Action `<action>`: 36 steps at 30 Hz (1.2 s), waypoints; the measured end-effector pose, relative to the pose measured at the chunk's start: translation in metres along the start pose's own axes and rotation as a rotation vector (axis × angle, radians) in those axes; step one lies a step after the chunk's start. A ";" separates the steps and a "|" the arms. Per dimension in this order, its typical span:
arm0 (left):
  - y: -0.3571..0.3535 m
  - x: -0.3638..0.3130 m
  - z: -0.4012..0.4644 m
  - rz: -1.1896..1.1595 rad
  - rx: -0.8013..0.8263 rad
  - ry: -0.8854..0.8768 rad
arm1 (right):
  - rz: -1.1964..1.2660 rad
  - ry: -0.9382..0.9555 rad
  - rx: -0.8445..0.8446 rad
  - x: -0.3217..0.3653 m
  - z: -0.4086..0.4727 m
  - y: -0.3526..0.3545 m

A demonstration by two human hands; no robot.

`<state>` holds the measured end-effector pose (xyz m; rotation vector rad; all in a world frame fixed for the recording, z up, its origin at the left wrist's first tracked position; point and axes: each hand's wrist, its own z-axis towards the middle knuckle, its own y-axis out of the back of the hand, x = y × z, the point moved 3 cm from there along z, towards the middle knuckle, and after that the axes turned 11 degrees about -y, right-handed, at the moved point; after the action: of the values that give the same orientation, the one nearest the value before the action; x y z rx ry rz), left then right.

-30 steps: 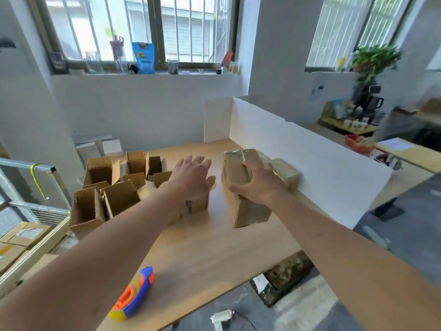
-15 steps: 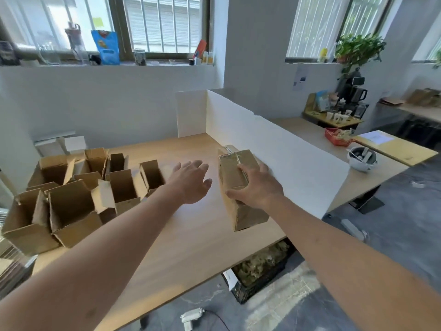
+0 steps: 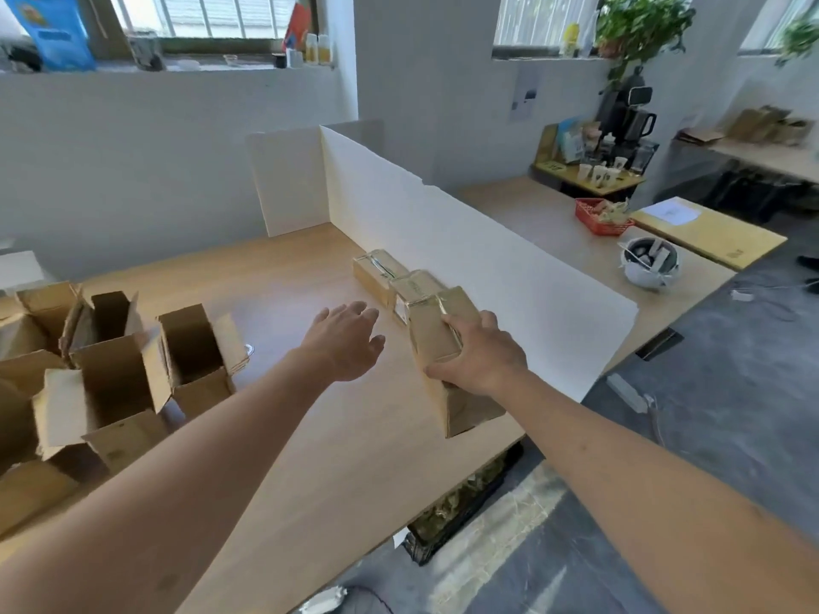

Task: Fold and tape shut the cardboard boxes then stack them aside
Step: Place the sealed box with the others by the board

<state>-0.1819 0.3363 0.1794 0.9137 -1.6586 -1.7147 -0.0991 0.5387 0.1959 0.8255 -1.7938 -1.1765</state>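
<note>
Right hand point(image 3: 481, 354): fingers and thumb curled over the top of a taped box point(image 3: 447, 370), gripping it from above. The box stands upright at the near right part of the wooden table point(image 3: 288, 281), close to the table's near edge and just beside the white divider board point(image 3: 443, 241).

Left hand point(image 3: 348, 339): fingers loosely spread and relaxed, holding nothing, held over the bare table top to the left of the gripped box and apart from it.

Taped boxes, two further: second box point(image 3: 414, 288) directly behind the gripped one and touching or nearly touching it; third box point(image 3: 379, 270) behind that, farther along. All three form a row running along the foot of the divider board. Clear tape glints on their upper faces.

Open boxes point(image 3: 119, 383): a cluster at the left of the table, flaps up, tops unsealed, interiors visible. The nearest of them to the hands, an open box point(image 3: 195, 347), stands upright with one flap hanging to its right. Well apart from the taped row.

Beyond the divider: a second table point(image 3: 554, 223) carrying a red basket point(image 3: 602, 214) and a white bowl point(image 3: 649, 261) of small items; a coffee machine point(image 3: 627, 117) and a potted plant point(image 3: 638, 24) at far right.

Below the near table edge: a dark crate point(image 3: 461, 502) on the floor.
</note>
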 end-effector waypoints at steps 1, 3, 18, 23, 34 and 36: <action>-0.004 0.001 0.014 -0.001 0.010 -0.005 | 0.010 -0.011 0.008 -0.004 0.012 0.000; -0.010 0.001 0.039 -0.006 0.024 -0.006 | 0.030 -0.023 0.020 -0.010 0.034 -0.001; -0.066 -0.038 0.169 -0.055 0.078 0.148 | -0.097 0.092 0.176 -0.078 0.184 -0.017; -0.097 -0.072 0.188 -0.108 0.091 0.271 | -0.120 0.156 0.215 -0.110 0.223 -0.033; -0.150 -0.098 0.210 -0.206 0.113 0.403 | -0.098 0.177 0.220 -0.142 0.263 -0.078; -0.161 -0.096 0.213 -0.221 0.104 0.402 | -0.078 0.181 0.199 -0.142 0.268 -0.087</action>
<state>-0.2860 0.5499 0.0253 1.4314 -1.4274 -1.4643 -0.2659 0.7353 0.0144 1.0912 -1.7597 -0.9483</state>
